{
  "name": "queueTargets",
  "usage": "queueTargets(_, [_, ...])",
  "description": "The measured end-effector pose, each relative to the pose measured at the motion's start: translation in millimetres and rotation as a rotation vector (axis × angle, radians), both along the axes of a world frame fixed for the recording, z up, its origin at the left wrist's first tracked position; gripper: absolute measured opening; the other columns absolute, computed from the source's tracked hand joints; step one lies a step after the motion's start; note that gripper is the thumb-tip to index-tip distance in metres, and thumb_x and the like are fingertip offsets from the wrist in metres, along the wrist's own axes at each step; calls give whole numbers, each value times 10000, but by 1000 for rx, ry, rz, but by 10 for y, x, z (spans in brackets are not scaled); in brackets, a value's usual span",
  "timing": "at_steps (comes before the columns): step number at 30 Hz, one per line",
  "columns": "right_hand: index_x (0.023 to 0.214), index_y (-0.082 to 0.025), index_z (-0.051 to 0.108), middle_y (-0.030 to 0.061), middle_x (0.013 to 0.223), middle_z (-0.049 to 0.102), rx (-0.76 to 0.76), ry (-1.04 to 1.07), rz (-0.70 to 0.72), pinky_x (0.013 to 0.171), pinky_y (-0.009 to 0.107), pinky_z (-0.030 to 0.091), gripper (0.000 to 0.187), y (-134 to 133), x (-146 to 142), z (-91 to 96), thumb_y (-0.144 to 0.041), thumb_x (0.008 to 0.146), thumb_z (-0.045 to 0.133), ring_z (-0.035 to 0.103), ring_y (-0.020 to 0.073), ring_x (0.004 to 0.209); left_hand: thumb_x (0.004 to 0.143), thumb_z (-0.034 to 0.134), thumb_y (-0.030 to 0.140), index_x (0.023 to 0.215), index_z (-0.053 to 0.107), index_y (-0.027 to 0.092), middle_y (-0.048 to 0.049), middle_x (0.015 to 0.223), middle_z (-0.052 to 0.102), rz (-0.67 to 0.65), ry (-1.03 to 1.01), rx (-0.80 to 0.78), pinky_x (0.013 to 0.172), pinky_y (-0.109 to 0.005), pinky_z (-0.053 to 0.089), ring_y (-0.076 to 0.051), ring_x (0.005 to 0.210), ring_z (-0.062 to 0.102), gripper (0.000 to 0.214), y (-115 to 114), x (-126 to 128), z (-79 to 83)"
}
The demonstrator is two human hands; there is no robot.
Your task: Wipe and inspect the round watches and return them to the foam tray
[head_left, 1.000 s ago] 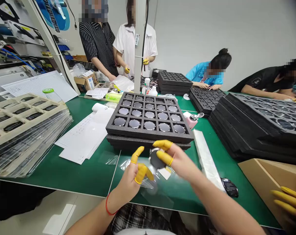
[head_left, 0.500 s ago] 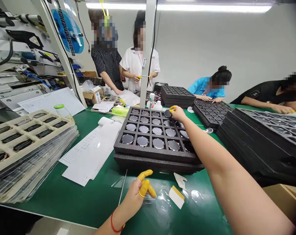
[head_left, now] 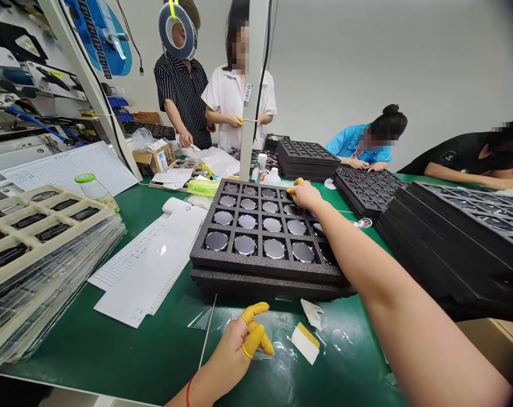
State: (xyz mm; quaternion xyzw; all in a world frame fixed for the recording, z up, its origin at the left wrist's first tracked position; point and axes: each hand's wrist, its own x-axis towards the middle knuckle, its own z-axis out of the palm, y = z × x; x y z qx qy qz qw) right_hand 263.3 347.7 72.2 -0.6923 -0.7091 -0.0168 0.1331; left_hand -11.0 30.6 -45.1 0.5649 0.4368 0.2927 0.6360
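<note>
One long green counter (head_left: 48,362) carries everything here. Along its right side rises a tall stack of black foam trays (head_left: 447,249); toward its left edge lies a pile of beige trays (head_left: 48,237) in clear sleeves, with printed paper sheets (head_left: 142,271) just beside them. Mid-counter, a black foam tray (head_left: 265,263) sits on a second foam tray (head_left: 265,289), and small white bottles (head_left: 270,178) stand just past its far edge. Its square cells hold round, silver-faced discs (head_left: 274,249), one to a cell in the rows that show; the far right corner cells are partly hidden.

Right hand (head_left: 305,196) is the nearer to the discs: the arm crosses from the lower right, running diagonally to the tray's far right corner. Its yellow-capped fingers (head_left: 296,182) are pinched narrow over the cells there; whether they hold a disc, cannot tell. The discs are round, so no long axis. Left hand (head_left: 235,353) rests off the tray near the counter's near edge, fingers curled, by clear plastic film (head_left: 279,353), nothing visibly held.
</note>
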Motion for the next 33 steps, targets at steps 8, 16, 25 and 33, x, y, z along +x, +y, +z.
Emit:
queueTargets(8, [1229,-167,562,97,1258,579,15,-27,-252,901,464,517,351,-85,244,9,-336,923,591,600,240,1082,917,407,601,1346,505,191,-74,865,711,37,-118,6,924,-413,486,-214,857,651,602,9,5,-44])
queueTargets(16, [1122,-99,620,124,1100,659,76,174,-233,918,447,468,298,-430,65,383,-258,871,645,614,252,1024,893,503,577,1320,480,158,-42,783,689,88,-283,-50,868,-411,522,-194,782,669,599,52,51,-17])
queueTargets(25, [1024,-310,661,12,918,737,271,466,870,785,380,462,211,-2873,-740,-92,-167,879,609,619,189,811,656,734,645,1301,387,188,-37,869,665,-131,-584,-109,772,-401,574,-191,723,689,863,-127,52,257])
queueTargets(33, [1160,-267,566,66,1075,698,43,432,941,821,413,522,429,-3481,-662,-496,-1,846,448,578,221,1000,702,776,160,1231,419,248,-5,1029,558,-11,-297,-144,737,-275,527,-122,817,601,644,-374,172,347])
